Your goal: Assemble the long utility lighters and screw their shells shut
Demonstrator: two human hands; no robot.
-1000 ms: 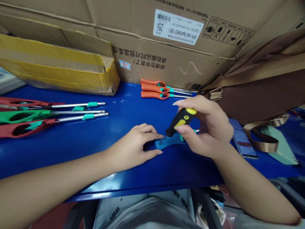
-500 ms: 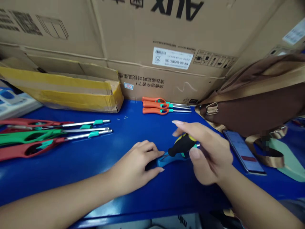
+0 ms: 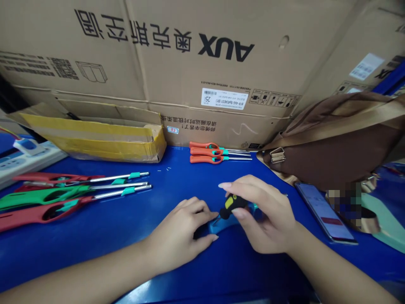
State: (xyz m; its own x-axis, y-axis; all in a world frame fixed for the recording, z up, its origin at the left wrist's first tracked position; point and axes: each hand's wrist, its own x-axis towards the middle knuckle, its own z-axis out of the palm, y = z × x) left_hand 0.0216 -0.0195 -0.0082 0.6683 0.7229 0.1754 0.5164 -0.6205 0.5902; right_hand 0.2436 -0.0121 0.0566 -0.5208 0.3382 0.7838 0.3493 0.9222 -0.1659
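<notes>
A blue long-nosed lighter [image 3: 221,223] lies on the blue table [image 3: 133,219] in front of me. My left hand [image 3: 183,230] presses down on its handle end, fingers curled round it. My right hand [image 3: 262,213] grips a short black-and-yellow screwdriver [image 3: 232,204], tilted so that its tip touches the blue lighter's body just right of my left fingers. Most of the lighter's right part is hidden under my right hand.
Several red and green lighters [image 3: 63,196] lie at the left, three orange ones [image 3: 211,153] at the back. Large cardboard boxes [image 3: 190,63] wall the rear, a yellow-taped box [image 3: 95,135] at left. A brown bag [image 3: 341,143] and a phone [image 3: 325,215] lie at the right.
The view has tilted up, showing more of the boxes. My right hand has closed round the screwdriver again after loosening its grip; my left hand stays on the blue lighter.
</notes>
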